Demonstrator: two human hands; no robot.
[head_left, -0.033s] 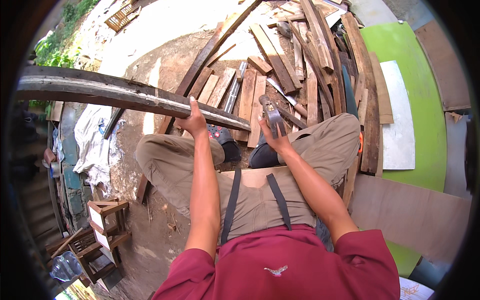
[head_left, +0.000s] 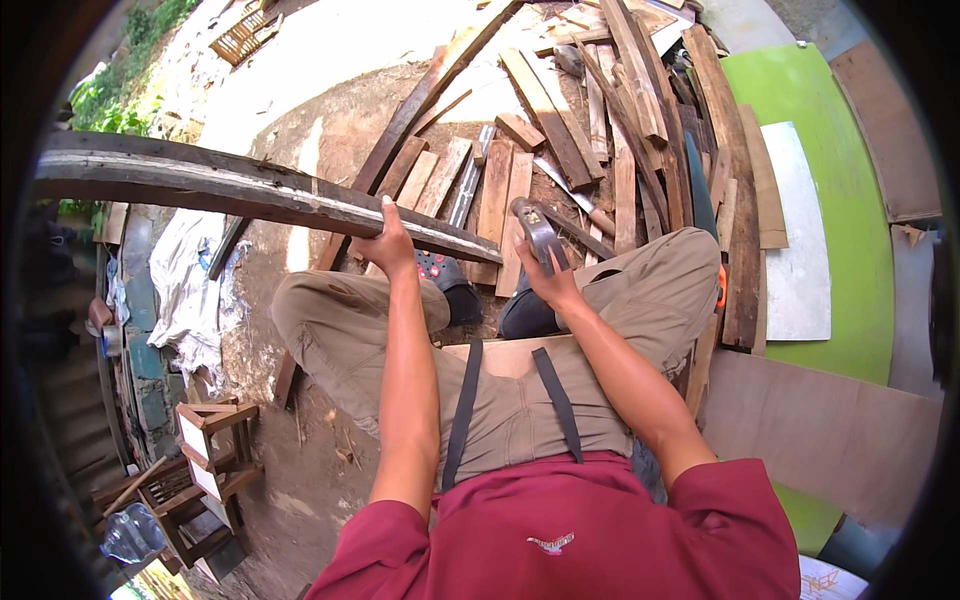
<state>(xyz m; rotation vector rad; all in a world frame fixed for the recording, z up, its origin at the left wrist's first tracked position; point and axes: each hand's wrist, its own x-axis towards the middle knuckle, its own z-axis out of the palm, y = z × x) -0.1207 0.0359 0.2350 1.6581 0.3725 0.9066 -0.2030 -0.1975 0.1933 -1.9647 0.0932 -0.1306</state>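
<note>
A long dark wooden beam [head_left: 230,188] with a pale strip along its side stretches from the far left to a point between my feet. My left hand [head_left: 386,246] grips it close to that near end, thumb up along the side. In my right hand [head_left: 548,282] is a claw hammer [head_left: 540,234], its metal head raised just right of the beam's end, not touching it. Most of the hammer's handle is hidden by my hand. Below the beam's end are my dark shoes [head_left: 528,312].
Several wood pieces [head_left: 492,205] lie ahead, with a handsaw [head_left: 575,195] among them. Longer boards [head_left: 740,200] are piled at the right beside a green panel [head_left: 850,200]. A small wooden frame [head_left: 215,455] and a white cloth [head_left: 190,290] are at my left.
My right hand and the hammer have shifted very slightly to the left, and the hammer's head is a little lower. My left hand and the beam look unmoved.
</note>
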